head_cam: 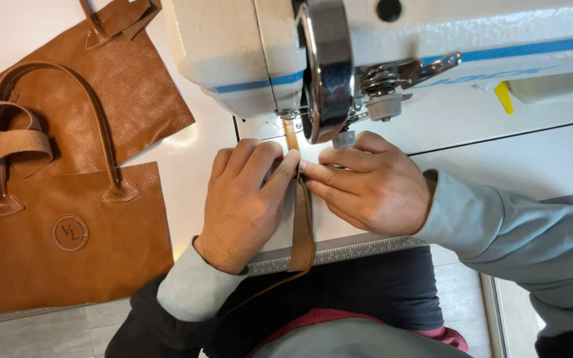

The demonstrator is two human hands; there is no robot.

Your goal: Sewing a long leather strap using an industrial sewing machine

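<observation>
**Clerk:** Head view, item one: fingers (280, 166) of the left hand (243, 205) are lying flat and closed together, pressing down on a narrow tan leather strap (302, 225). Fingers (319, 174) of the right hand (373, 182) are extended and nearly meeting them, pinching the strap's edge from the other side. Neither hand is curling around it; both are pinning it to the tabletop (187, 159).

**Checker:** Where is the strap lying?

**Clerk:** It is running from under the sewing machine (379, 46) head, between both sets of fingertips, then trailing over the ruled front edge (353, 248) of the tabletop toward the person's lap. The needle area is hidden behind the machine's handwheel (326, 66).

**Checker:** Handling notes?

**Clerk:** Judging by how it is drooping over the edge, the strap is looking light and pliable yet firm enough to hold a fold. Its surface is probably grippy rather than slick. Holding it flat on both sides close to the machine, as the fingertips are doing, seems the sensible place.

**Checker:** Surroundings?

**Clerk:** Two tan leather tote bags (67, 238) with looped handles are lying at the left, well apart from the hands. Grey sleeves (499, 225) are covering both wrists.
</observation>
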